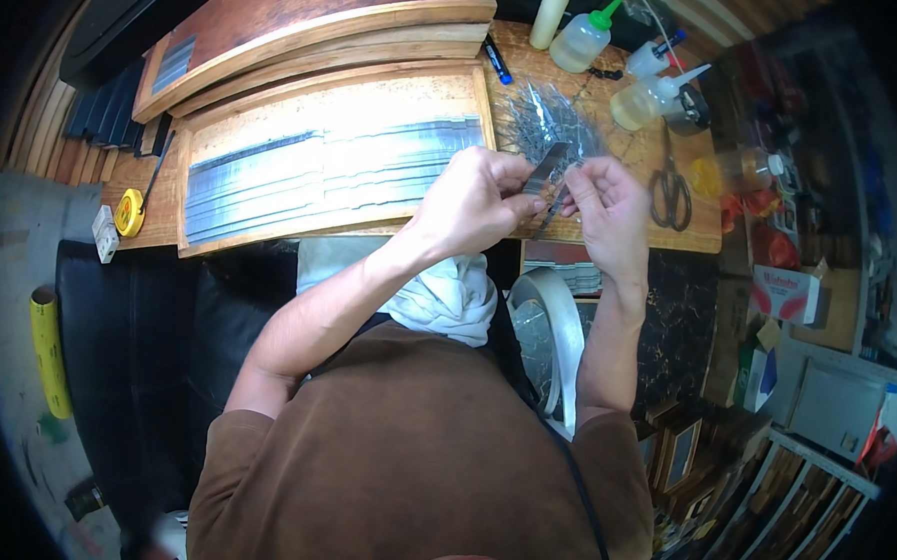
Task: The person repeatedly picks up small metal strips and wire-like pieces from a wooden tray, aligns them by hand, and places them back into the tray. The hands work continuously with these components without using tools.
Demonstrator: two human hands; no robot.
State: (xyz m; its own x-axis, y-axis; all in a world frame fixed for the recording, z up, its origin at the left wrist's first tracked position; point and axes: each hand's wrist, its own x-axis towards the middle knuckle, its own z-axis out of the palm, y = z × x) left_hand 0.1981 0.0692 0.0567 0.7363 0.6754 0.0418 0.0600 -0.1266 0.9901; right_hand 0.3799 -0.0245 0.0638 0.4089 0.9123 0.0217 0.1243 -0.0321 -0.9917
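My left hand (477,196) pinches a flat dark grey strip (548,166) between thumb and fingers, its far end sticking up past the fingertips. Close beside it, my right hand (612,205) is closed at the fingertips on a much narrower dark sliver (550,220). Both hands are over the front of the wooden table. Just beyond them lies a tangled heap of thin shiny slivers (546,116). To the left sits a shallow wooden tray (290,239) with rows of grey, glossy strips (333,180) laid side by side.
Behind the tray are stacked wooden frames (330,25). Black scissors (669,195) lie right of my right hand. Squeeze bottles, one green-capped (582,41), and a blue marker (496,60) stand or lie farther back. A yellow tape measure (129,212) is at the left edge.
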